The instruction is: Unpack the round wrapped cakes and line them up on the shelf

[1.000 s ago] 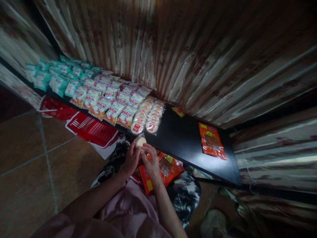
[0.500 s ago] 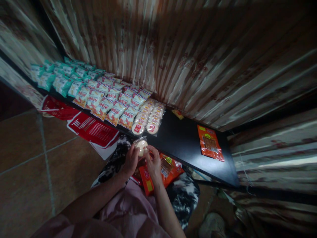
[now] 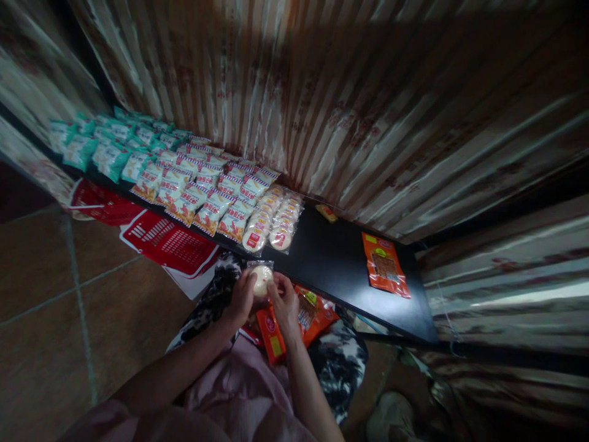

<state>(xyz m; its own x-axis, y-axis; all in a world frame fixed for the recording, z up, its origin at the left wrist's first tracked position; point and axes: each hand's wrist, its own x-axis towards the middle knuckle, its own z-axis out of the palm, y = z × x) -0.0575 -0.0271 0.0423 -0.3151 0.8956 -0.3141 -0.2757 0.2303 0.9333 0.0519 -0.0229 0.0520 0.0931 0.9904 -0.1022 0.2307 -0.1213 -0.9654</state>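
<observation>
My left hand [image 3: 242,299] and my right hand [image 3: 286,302] together pinch a small clear packet with a round pale cracker [image 3: 261,278], held just in front of the black shelf [image 3: 340,270]. Under my hands, on my lap, lie orange snack bags [image 3: 317,313]. On the shelf, two rows of the same round cracker packets [image 3: 271,222] lie beside rows of red-and-white snack packets [image 3: 207,190] and, further left, green packets [image 3: 105,144].
A single orange packet [image 3: 385,264] lies on the right part of the shelf, and a small yellow packet [image 3: 326,213] near the curtain [image 3: 368,110] behind. A red plastic basket lid [image 3: 168,242] lies on the tiled floor [image 3: 55,294] at left.
My hands have lifted the cracker packet a little and turned it so its round face shows. The view has shifted slightly.
</observation>
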